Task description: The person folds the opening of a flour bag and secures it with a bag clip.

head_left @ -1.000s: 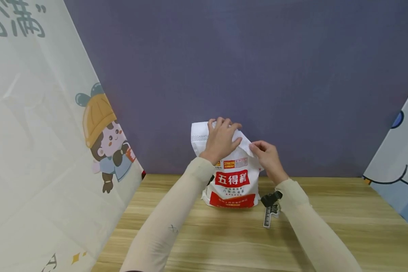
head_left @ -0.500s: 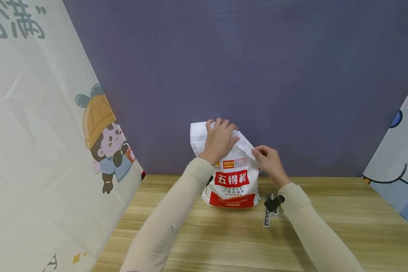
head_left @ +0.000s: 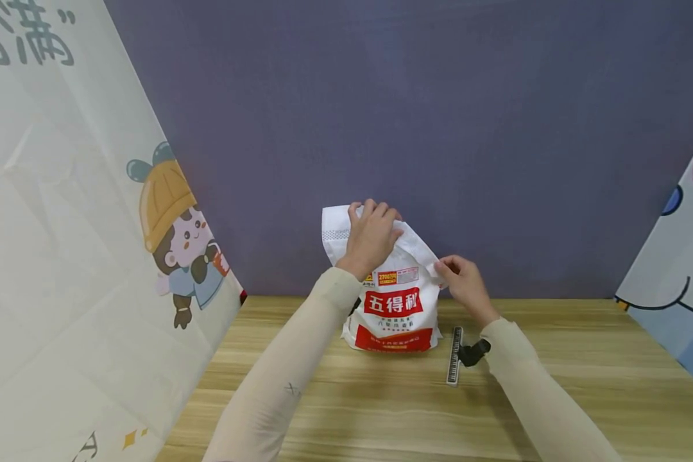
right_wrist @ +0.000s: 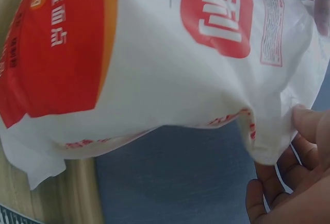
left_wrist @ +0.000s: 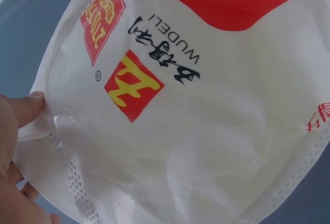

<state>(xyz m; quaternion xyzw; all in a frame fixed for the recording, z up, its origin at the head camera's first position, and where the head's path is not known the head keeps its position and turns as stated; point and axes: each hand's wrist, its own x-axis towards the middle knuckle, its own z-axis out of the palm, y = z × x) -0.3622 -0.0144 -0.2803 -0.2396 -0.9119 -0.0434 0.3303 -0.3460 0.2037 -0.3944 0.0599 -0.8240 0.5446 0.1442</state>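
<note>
A white flour bag (head_left: 394,324) with red printed panels stands upright on the wooden table, its upper part folded over at a slant. My left hand (head_left: 372,239) grips the top edge from above, fingers over the back and thumb on the front. In the left wrist view, that thumb (left_wrist: 28,108) presses the bag near its dotted seam. My right hand (head_left: 463,282) pinches the bag's upper right corner. The right wrist view shows the thumb (right_wrist: 309,121) on the front and curled fingers behind the corner.
A narrow strip with ruler-like black-and-white marks (head_left: 454,356) lies on the table (head_left: 381,410) right of the bag, partly behind the black wrist camera (head_left: 475,353). A dark grey-blue backdrop (head_left: 416,128) rises behind; a printed white panel (head_left: 63,256) borders the left.
My right hand has moved down and slightly right, drawing the bag's folded top edge with it. My left hand has stayed almost in place on the top.
</note>
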